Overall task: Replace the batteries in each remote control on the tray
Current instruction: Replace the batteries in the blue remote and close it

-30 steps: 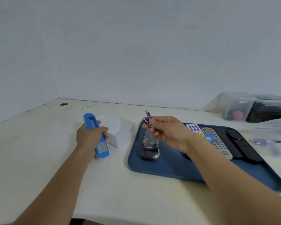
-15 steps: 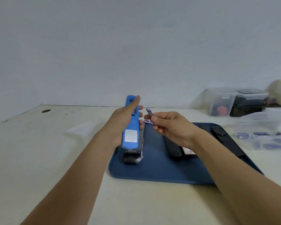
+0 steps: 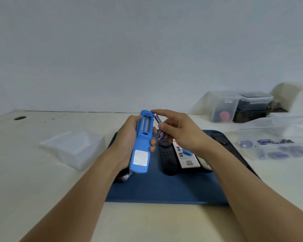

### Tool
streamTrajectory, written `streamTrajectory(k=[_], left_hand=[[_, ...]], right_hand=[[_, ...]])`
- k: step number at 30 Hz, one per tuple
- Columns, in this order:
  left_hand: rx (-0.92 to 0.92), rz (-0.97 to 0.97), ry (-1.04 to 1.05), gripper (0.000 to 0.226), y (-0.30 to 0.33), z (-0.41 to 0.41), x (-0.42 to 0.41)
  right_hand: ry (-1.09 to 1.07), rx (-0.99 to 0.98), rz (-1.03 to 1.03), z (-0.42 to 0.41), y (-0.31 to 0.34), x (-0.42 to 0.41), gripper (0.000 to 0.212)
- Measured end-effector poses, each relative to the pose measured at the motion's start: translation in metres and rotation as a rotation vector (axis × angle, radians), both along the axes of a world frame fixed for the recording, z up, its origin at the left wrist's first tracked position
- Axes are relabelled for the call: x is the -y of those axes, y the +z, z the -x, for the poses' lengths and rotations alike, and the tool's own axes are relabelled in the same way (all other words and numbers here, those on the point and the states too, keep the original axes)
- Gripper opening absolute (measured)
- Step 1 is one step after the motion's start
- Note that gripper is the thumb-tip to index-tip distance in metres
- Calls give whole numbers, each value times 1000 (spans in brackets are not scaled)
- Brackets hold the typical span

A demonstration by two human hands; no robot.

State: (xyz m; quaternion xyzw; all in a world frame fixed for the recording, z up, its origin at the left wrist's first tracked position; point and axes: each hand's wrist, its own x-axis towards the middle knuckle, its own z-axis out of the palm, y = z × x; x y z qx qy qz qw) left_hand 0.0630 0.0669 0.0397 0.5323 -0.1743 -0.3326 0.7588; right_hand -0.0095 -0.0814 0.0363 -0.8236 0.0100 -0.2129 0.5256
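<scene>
Left hand point(image 3: 129, 142) grips the blue remote point(image 3: 141, 142) by its sides above the tray point(image 3: 164, 189), open battery bay up. Right hand point(image 3: 178, 131) pinches batteries point(image 3: 158, 127) just beside it. Batteries are probably light and slippery; hold them mid-barrel. Remaining remotes point(image 3: 168, 158) lie farther back on the tray.

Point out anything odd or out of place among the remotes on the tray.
One thing: a small blue piece lies loose on the white remote on the blue tray, possibly the cover off the blue remote, whose battery bay is open. Otherwise nothing looks askew or damaged.
</scene>
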Motion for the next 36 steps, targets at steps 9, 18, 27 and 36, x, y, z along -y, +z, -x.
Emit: streamTrajectory(k=[9,18,27,36], left_hand=[[-21,17,88,34,0,1,9],[193,59,96,35,-4,-2,12],[357,-24,145,37,-10,2,13],[433,-24,230,43,-11,-4,11]], right_hand=[[-32,37,-364,-4,3,1,22],[122,-40,-622,-6,1,-3,22],[-164,51,-361,-10,-6,-2,22],[-292,124,-141,-1,5,10,19]])
